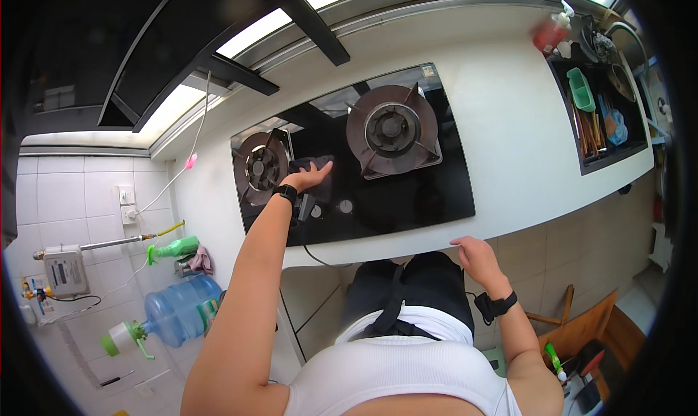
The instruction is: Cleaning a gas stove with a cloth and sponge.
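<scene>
My left hand (310, 176) is over the black glass gas hob (403, 198), beside the left burner (263, 168). It lies on a dark cloth (313, 162) that rests on the glass; the fingers point up and right, and part of the cloth is hidden beneath them. Two control knobs (346, 206) sit nearer the front edge, below this hand. The large right burner (392, 130) has a round metal ring and pan support. My right hand (480, 260) hangs at the counter's front edge, fingers loosely bent, with nothing visible in it. Both wrists wear black bands.
At right, a sink (591, 162) holds a green plastic basket (581, 89), chopsticks and a blue cloth or bag. A red pump bottle (552, 33) stands behind it. A green spray bottle (177, 248) and a large water bottle (180, 310) are at left. A dark range hood (163, 51) overhangs the hob.
</scene>
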`<control>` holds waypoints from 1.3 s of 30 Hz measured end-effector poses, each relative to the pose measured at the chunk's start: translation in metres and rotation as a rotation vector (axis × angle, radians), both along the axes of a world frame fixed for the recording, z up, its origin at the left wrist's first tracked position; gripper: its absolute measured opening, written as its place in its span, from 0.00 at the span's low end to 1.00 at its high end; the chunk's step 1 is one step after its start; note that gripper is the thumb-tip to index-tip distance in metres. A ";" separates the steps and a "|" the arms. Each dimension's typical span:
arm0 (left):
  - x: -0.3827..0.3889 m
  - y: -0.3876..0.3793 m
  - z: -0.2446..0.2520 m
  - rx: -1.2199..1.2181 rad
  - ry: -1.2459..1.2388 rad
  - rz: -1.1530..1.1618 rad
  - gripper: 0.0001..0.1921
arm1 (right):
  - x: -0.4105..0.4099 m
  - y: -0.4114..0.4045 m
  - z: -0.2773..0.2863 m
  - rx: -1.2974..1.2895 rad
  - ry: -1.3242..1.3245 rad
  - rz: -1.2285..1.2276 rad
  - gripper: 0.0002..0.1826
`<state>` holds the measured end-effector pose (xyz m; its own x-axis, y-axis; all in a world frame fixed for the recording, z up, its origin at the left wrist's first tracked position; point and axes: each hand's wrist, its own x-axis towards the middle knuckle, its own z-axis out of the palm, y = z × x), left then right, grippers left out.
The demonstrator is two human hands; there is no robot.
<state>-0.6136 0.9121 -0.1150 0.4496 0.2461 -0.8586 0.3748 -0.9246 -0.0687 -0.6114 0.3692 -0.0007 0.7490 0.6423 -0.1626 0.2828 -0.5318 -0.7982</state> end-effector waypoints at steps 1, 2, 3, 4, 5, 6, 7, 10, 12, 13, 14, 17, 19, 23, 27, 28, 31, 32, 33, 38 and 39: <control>-0.005 0.004 -0.001 -0.021 -0.007 -0.002 0.42 | -0.001 0.000 -0.001 0.006 -0.001 0.017 0.09; -0.012 0.007 -0.001 -0.042 -0.016 -0.006 0.42 | -0.003 0.000 -0.001 0.010 0.002 0.021 0.09; -0.015 0.004 -0.001 -0.068 -0.032 -0.023 0.42 | -0.004 0.000 -0.001 0.019 -0.014 0.008 0.09; -0.024 -0.001 0.000 -0.080 -0.044 -0.045 0.42 | -0.005 0.001 -0.001 0.029 -0.030 -0.003 0.10; -0.035 -0.006 0.001 -0.065 -0.052 -0.077 0.42 | -0.005 0.002 -0.001 0.030 -0.024 -0.004 0.10; -0.031 -0.039 0.028 -0.035 0.003 -0.109 0.41 | -0.012 -0.001 -0.002 0.007 -0.003 -0.015 0.10; -0.024 -0.077 0.073 0.007 0.050 -0.138 0.41 | -0.016 -0.004 -0.003 -0.006 0.011 -0.022 0.11; -0.045 -0.089 0.098 0.035 0.036 -0.261 0.42 | -0.016 0.006 -0.003 0.017 0.000 0.028 0.11; -0.052 -0.097 0.099 0.096 0.002 -0.410 0.44 | -0.019 0.012 -0.003 0.019 -0.001 0.051 0.12; -0.054 -0.100 0.099 0.092 0.002 -0.407 0.44 | -0.021 0.014 -0.002 0.022 -0.005 0.072 0.12; -0.056 -0.103 0.099 0.128 -0.006 -0.491 0.45 | -0.023 0.016 -0.001 0.018 -0.004 0.075 0.12; -0.068 -0.115 0.097 0.202 -0.053 -0.619 0.46 | -0.029 0.020 0.000 0.009 0.018 0.104 0.13; -0.078 -0.124 0.095 0.339 -0.107 -0.798 0.47 | -0.037 0.020 -0.003 -0.010 0.008 0.122 0.13; -0.091 -0.136 0.100 0.391 -0.106 -0.941 0.47 | -0.044 0.024 -0.004 -0.017 0.028 0.166 0.13; -0.121 -0.151 0.102 0.506 -0.076 -1.142 0.50 | -0.044 0.028 -0.006 -0.038 0.017 0.187 0.13; -0.130 -0.148 0.102 0.505 -0.075 -1.138 0.50 | -0.043 0.029 -0.007 -0.044 0.010 0.181 0.13; -0.160 -0.132 0.096 0.363 -0.029 -1.039 0.54 | -0.039 0.031 -0.004 -0.037 0.014 0.189 0.13; -0.173 -0.121 0.094 0.310 -0.130 -0.971 0.53 | -0.038 0.031 -0.003 -0.039 0.015 0.196 0.13; -0.188 -0.107 0.090 0.256 -0.229 -0.901 0.52 | -0.038 0.031 0.000 -0.057 0.012 0.200 0.12; -0.222 -0.040 0.084 0.148 -0.279 -0.662 0.47 | -0.037 0.037 -0.005 -0.078 0.014 0.229 0.12; -0.227 -0.029 0.081 0.152 -0.295 -0.564 0.47 | -0.038 0.039 -0.004 -0.091 0.014 0.240 0.12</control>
